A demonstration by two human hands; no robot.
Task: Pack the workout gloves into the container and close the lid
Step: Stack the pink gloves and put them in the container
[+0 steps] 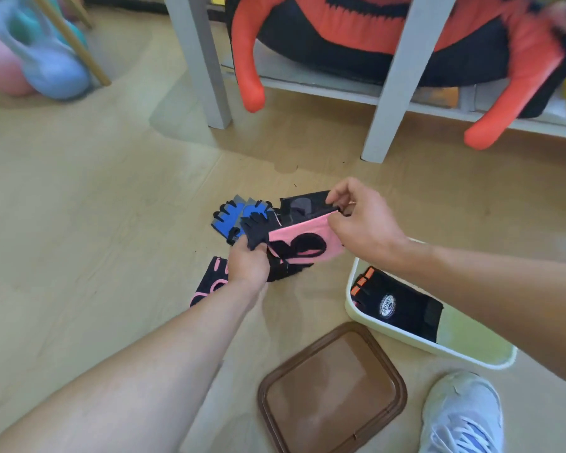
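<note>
Head view: left hand (247, 264) grips pink glove (303, 240) finger end; right hand (361, 217) pinches its cuff.

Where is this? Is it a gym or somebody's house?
Probably a room at home used for exercise gear or storage, though I can't be sure. There's a wood-look floor, a white shelf holding a big orange-and-black cushion, and workout gloves spread on the floor beside a container.

Matt cloth gloves (303, 238) (glossy lid (332, 387))
</note>
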